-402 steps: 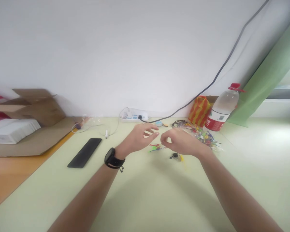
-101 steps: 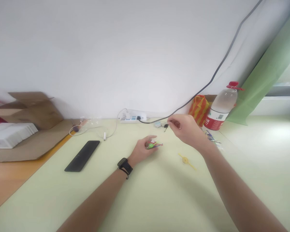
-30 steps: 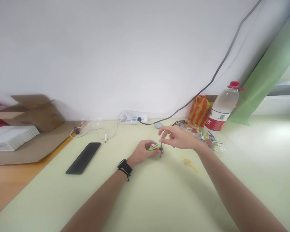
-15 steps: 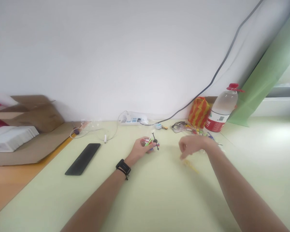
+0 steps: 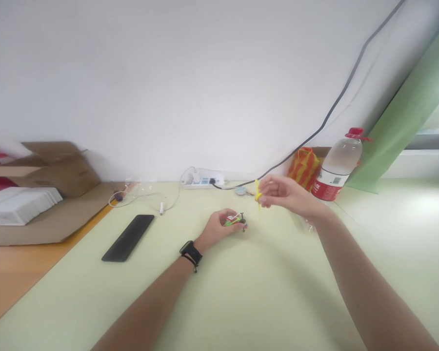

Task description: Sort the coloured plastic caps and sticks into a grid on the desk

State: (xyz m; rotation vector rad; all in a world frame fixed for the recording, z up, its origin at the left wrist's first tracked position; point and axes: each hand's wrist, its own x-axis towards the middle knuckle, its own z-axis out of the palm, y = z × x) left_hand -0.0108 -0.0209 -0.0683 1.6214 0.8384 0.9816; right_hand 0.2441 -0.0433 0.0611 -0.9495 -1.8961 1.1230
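Observation:
My left hand [image 5: 218, 228], with a black watch [image 5: 190, 252] on its wrist, is closed around a small assembly of colourful plastic pieces [image 5: 233, 221]. Red, white and lime green parts show between the fingers, and a black piece with two arms [image 5: 243, 222] sticks out at its right end. My right hand [image 5: 281, 194] is raised above the table, to the right of the left hand. Between its thumb and fingers it pinches a thin yellow plastic piece [image 5: 258, 195], held upright. The assembly and the yellow piece are apart. My fingers hide part of both.
A black flat slab [image 5: 129, 238] lies to the left, near a white cable [image 5: 161, 209]. A power strip [image 5: 204, 180] stands against the wall. On the right are a large bottle [image 5: 337, 168] and a striped bag [image 5: 303, 168]. An open cardboard box [image 5: 60, 168] with white blocks sits far left.
My right hand has picked up the yellow piece from the table and moved up and left with it. My left hand has shifted slightly right, and the assembly has turned a little.

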